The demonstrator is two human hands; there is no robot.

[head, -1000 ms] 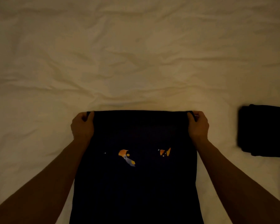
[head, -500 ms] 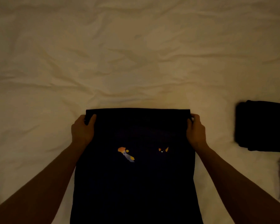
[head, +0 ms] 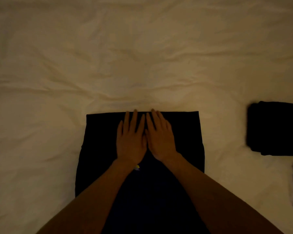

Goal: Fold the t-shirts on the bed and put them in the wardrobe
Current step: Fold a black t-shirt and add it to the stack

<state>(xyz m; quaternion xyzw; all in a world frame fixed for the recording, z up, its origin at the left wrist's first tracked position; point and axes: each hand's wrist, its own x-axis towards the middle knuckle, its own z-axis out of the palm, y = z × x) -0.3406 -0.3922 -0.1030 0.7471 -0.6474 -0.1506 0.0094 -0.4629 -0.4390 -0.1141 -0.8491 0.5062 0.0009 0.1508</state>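
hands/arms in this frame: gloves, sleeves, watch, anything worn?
Nothing worn that shows. Both the left hand and the right hand are bare, with no gloves. No rings or watch can be made out, though the light is dim. Both forearms are bare right to the frame's bottom edge, with no sleeve in view.

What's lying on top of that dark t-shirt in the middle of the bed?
Both hands lie flat on the dark t-shirt, left hand beside right hand, fingers straight. Hands and forearms cover most of its coloured print; only a small scrap shows.
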